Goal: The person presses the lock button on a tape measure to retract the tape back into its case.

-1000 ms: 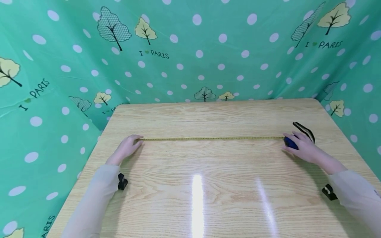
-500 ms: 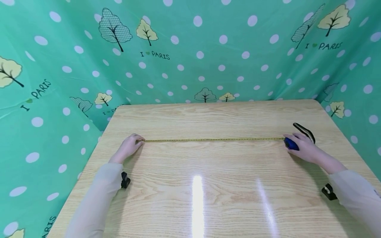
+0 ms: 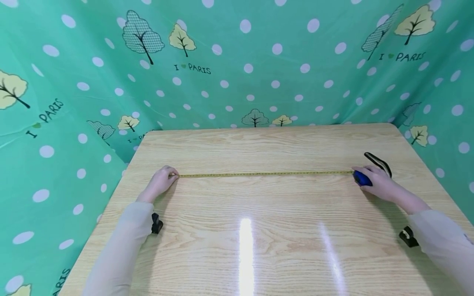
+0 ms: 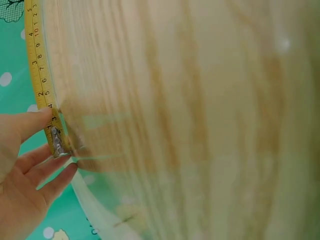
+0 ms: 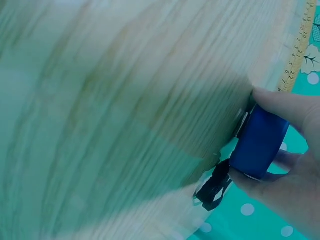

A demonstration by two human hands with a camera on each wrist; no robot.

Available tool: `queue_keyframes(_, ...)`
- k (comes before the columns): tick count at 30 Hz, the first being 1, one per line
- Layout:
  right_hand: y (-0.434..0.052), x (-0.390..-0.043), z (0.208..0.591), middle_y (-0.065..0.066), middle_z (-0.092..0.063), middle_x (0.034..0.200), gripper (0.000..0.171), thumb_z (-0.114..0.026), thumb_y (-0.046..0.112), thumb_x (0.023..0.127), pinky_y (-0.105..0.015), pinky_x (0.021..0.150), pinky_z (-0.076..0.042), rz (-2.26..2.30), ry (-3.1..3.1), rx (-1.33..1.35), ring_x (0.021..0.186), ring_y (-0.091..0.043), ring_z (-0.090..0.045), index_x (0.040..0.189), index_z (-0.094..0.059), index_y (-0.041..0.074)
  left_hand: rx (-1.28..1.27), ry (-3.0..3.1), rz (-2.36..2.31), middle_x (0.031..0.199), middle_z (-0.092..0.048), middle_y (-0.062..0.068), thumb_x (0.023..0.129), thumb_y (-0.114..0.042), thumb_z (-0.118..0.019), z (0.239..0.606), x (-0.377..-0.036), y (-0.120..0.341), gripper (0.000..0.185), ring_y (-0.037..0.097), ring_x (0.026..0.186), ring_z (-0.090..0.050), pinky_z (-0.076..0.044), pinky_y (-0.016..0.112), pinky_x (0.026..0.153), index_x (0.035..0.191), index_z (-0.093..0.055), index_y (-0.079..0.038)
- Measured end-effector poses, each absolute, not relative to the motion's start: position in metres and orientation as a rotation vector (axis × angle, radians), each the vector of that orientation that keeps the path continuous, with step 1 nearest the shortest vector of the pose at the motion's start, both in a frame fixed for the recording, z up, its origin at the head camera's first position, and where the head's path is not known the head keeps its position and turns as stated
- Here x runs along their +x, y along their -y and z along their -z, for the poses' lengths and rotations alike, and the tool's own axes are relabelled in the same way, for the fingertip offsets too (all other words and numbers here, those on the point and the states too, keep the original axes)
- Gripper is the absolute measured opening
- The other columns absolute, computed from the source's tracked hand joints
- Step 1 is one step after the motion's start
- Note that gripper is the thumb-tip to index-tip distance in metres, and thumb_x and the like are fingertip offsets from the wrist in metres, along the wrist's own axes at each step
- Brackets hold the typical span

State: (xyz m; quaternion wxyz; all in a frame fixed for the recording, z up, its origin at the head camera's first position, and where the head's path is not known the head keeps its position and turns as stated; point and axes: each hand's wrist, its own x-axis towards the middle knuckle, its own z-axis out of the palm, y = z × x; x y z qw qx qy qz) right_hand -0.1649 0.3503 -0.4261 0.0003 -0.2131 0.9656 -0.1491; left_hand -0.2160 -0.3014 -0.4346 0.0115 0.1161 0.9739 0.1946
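A yellow tape measure blade (image 3: 259,174) stretches nearly straight across the wooden table, from hand to hand. At its left end, my left hand (image 3: 161,181) pinches the blade between thumb and fingers. The left wrist view shows the metal end hook (image 4: 57,142) beside those fingers, with the thumb on the blade's edge near the low numbers. On the right, my right hand (image 3: 377,183) grips the blue tape measure case (image 5: 260,142), thumb and fingers on opposite sides. A black wrist strap (image 3: 378,162) loops out behind the case onto the table.
The light wood table (image 3: 281,238) carries bright light reflections near its front. Green dotted curtain cloth (image 3: 229,57) printed with trees hangs behind the table and at both sides. A small black camera mount sits at each wrist.
My left hand has shifted slightly right and its fingers have drawn in around the blade's end. The blade's left end now lies slightly nearer to me. My right hand stays almost still.
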Motion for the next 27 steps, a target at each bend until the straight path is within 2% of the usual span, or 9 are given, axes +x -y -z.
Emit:
queue_keyframes(4,-0.351,-0.166,0.424,-0.038,-0.043,0.107,0.060,-0.072,-0.001,0.067,-0.062,0.071,-0.040,0.468,-3.015,-0.671,0.095,-0.053,-0.042,0.120,-0.042,-0.006,0.337,-3.030,-0.619,0.106,-0.049,0.026,0.087,-0.005,-0.054,0.437,-0.216,0.301,0.011,0.038,0.094,-0.052,-0.043,0.048,0.081,0.091,-0.060,0.003)
queue_keyframes(11,-0.352,-0.165,0.422,-0.039,-0.039,0.109,0.060,-0.071,-0.001,0.068,-0.059,0.071,-0.041,0.519,-2.916,-0.587,0.096,-0.054,-0.041,0.121,-0.043,-0.008,0.326,-3.009,-0.617,0.108,-0.048,0.025,0.088,-0.005,-0.052,0.435,-0.216,0.300,0.011,0.039,0.098,-0.050,-0.041,0.048,0.085,0.092,-0.059,0.003)
queue_keyframes(18,-0.352,-0.166,0.420,-0.039,-0.039,0.109,0.060,-0.071,0.002,0.069,-0.059,0.071,-0.042,0.536,-2.888,-0.563,0.095,-0.055,-0.041,0.121,-0.043,-0.008,0.317,-2.989,-0.662,0.098,-0.054,0.023,0.090,-0.004,-0.049,0.429,-0.212,0.301,0.012,0.037,0.093,-0.052,-0.043,0.047,0.077,0.097,-0.055,0.004)
queue_keyframes(27,-0.354,-0.165,0.406,-0.038,-0.040,0.110,0.060,-0.072,0.001,0.068,-0.058,0.070,-0.043,0.520,-2.938,-0.651,0.096,-0.053,-0.041,0.120,-0.043,-0.007,0.304,-2.998,-0.685,0.104,-0.056,0.024,0.091,-0.006,-0.048,0.428,-0.207,0.301,0.014,0.039,0.101,-0.050,-0.040,0.049,0.085,0.098,-0.054,0.004)
